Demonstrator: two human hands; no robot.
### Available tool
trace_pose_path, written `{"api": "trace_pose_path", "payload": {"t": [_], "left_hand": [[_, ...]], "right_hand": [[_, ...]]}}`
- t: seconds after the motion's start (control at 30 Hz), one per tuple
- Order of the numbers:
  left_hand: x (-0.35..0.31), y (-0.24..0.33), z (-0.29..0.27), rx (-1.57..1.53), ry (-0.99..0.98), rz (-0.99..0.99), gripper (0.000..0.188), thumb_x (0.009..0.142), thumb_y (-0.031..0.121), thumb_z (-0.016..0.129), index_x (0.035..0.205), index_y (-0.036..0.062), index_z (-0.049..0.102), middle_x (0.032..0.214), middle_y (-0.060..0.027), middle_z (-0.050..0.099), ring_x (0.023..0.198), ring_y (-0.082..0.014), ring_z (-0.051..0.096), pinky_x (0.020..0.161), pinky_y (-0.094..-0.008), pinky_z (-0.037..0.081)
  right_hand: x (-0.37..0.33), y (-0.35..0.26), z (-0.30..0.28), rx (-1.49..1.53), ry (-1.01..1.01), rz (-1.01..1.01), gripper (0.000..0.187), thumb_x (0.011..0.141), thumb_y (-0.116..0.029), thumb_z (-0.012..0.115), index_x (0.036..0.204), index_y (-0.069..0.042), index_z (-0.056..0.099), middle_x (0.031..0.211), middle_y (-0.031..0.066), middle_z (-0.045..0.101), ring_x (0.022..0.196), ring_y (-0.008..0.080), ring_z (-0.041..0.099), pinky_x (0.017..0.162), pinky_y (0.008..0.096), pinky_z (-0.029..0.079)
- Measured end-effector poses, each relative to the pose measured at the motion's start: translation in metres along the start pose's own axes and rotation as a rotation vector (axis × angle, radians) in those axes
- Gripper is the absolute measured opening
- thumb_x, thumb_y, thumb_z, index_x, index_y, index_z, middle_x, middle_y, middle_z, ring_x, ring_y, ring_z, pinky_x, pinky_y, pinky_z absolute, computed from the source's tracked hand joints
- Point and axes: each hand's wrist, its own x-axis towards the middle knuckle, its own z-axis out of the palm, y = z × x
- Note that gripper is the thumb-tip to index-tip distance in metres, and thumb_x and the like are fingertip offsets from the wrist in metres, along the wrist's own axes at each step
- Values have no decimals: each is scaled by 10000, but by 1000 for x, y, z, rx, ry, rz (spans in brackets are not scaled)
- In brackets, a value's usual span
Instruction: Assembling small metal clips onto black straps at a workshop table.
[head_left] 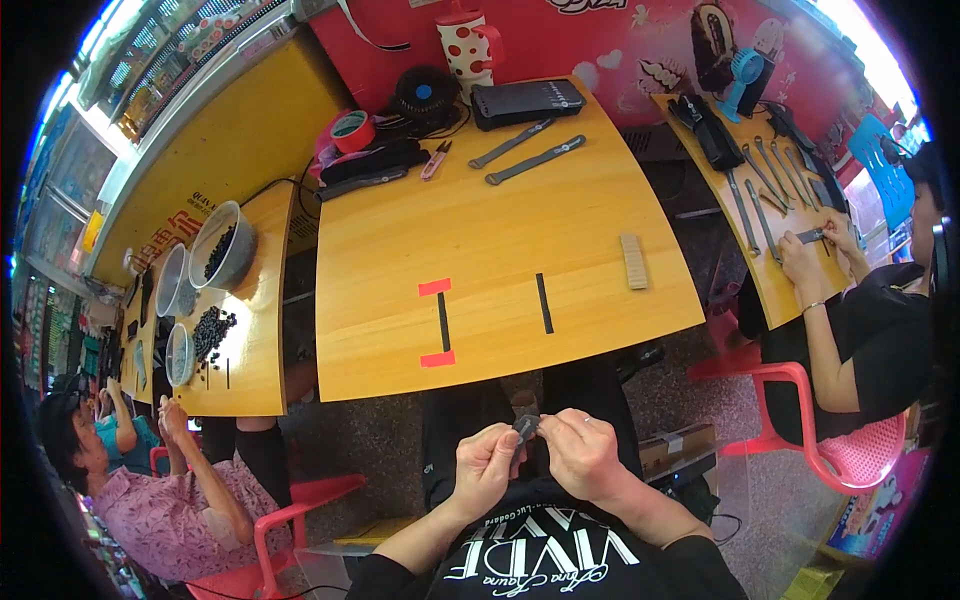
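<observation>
Above my lap, just off the table's near edge, my left hand (pixel 484 470) pinches a dark grey strap (pixel 526 426) between thumb and fingers. Close beside it, my right hand (pixel 583 453) is closed with its fingertips at the strap's other side. Much of the strap is hidden by my fingers. On the wooden table (pixel 400 230) lie two similar grey straps, one long strap (pixel 535 160) and one shorter strap (pixel 511 143). Nearer to me, a black strip (pixel 444 322) runs between two pieces of red tape (pixel 435 287), with another black strip (pixel 544 303) to its right.
A ribbed beige piece (pixel 633 262) lies at the right. Thread snips (pixel 436 161), a tape roll (pixel 352 131), a black fan (pixel 426 92), a dotted cup (pixel 467 50) and a black pouch (pixel 528 103) stand far back. People sit at tables on both sides, one by plastic tubs (pixel 224 246).
</observation>
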Motion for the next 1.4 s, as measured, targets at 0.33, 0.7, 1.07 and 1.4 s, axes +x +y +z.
{"api": "trace_pose_path", "payload": {"t": [0.33,0.7,1.07,1.4], "left_hand": [[2,6,-3,103,-17,106,310,1025,152,511,792,-22,618,679,-31,551,519,-75,503,467,-230,379],[-3,-7,-6,-555,-87,-401,230,1022,173,528,1037,6,685,812,-16,632,634,-83,565,591,-214,472],[8,3,-10,-560,-281,-245,244,968,40,576,1186,-28,661,974,-64,613,813,-116,565,735,-239,471],[7,-1,-1,-710,-234,-244,218,942,59,606,1110,-62,672,1012,-113,635,851,-163,585,759,-273,464]], "right_hand": [[12,7,-23,1069,-384,860,74,870,-35,699,838,24,667,713,-3,610,657,24,546,552,242,427],[-3,9,2,-12,64,-169,152,699,40,728,791,33,607,650,78,537,516,228,535,437,325,408],[-10,14,-11,944,-187,630,113,839,-5,711,769,12,625,637,45,570,558,74,504,496,247,365],[-14,18,-5,125,127,-164,199,714,-64,783,800,12,620,636,77,543,493,215,514,430,305,383]]}}
